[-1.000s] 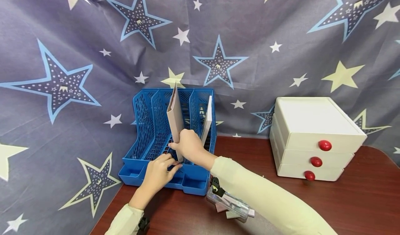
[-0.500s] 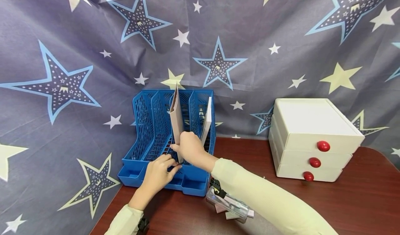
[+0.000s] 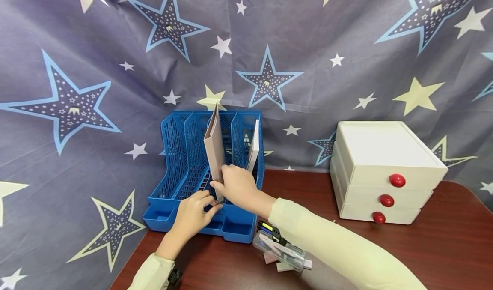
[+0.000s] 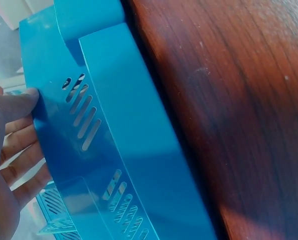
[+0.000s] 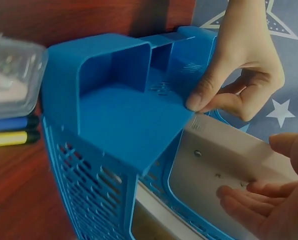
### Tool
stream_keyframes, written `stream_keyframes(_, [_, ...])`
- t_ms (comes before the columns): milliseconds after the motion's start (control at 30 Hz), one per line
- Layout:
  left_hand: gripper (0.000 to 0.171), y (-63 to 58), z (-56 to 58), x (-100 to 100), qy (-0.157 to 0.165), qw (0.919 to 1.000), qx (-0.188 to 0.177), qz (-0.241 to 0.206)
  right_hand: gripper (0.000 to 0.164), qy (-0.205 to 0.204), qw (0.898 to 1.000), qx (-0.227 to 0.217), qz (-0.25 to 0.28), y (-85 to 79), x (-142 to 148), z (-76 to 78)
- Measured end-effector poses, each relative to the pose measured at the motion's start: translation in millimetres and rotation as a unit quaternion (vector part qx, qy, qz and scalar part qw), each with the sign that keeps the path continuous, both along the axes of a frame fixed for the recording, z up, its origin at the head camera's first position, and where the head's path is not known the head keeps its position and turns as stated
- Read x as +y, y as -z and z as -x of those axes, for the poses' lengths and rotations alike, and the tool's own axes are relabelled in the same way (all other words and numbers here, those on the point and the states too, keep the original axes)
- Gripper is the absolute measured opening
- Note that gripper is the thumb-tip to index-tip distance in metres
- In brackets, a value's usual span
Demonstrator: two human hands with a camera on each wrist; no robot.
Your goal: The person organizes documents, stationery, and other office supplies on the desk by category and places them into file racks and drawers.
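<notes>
A pale pinkish binder (image 3: 214,150) stands upright, leaning slightly left, in a middle slot of the blue desk file rack (image 3: 175,142). At the binder's lower front is my right hand (image 3: 239,187); its thumb lies across the spine side and its fairly straight fingers touch the right cover, where small rivets show in the right wrist view. My left hand (image 3: 192,213) pinches the top edge of the rack's front wall (image 4: 54,120), thumb outside and fingers behind, just by the binder's foot. A white folder (image 3: 254,146) leans in the rightmost slot.
A clear plastic case (image 3: 280,250) lies right of the rack, with markers (image 5: 14,130) beside it and pale blocks (image 3: 285,267) near it. A white drawer unit (image 3: 389,153) with red knobs stands at the right. Star-patterned cloth hangs behind the table (image 3: 296,195).
The binder's top has shifted a little left. My right hand has moved slightly down and right along its lower part. The left hand keeps its place on the rack.
</notes>
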State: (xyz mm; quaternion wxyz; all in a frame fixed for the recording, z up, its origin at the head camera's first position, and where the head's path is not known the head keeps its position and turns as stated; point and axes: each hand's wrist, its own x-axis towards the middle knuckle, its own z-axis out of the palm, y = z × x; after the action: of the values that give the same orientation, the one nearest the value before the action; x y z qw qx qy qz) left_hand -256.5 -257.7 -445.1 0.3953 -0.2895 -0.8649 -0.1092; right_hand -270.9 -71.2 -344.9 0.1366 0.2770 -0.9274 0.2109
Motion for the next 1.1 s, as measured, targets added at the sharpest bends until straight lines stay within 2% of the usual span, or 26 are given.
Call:
stream_keyframes(200, [0.022,0.8,2.2,-0.3,-0.004,1.0000,-0.002,0.005,0.042,-0.036,0.996,0.076,-0.043,-0.5,15.3,-1.4])
stream_keyframes(333, [0.021,-0.1,3.0,0.1,-0.013,0.9998,-0.014,0.011,0.044,-0.053,0.986,0.141,-0.069,-5.2,26.5,-4.5])
stream_keyframes(567, [0.023,-5.6,2.6,2.4,-0.027,0.9986,-0.041,0.019,0.042,-0.083,0.964,0.238,-0.083,-15.3,49.4,-10.4])
stream_keyframes(733, [0.026,-7.6,2.1,4.7,-0.046,0.9968,-0.063,0.020,0.042,-0.100,0.950,0.283,-0.090,-21.2,71.5,-14.4])
stream_keyframes(900, [0.029,-7.8,1.0,5.0,-0.051,0.9957,-0.077,0.011,0.045,-0.099,0.935,0.329,-0.092,-26.1,100.6,-16.4])
stream_keyframes(967, [0.029,-7.4,1.4,4.9,-0.052,0.9955,-0.079,0.007,0.046,-0.091,0.932,0.338,-0.093,-28.1,114.9,-16.5])
stream_keyframes(1100, [0.029,-6.5,2.7,4.3,-0.055,0.9952,-0.081,0.005,0.047,-0.069,0.935,0.332,-0.101,-33.5,146.8,-17.8])
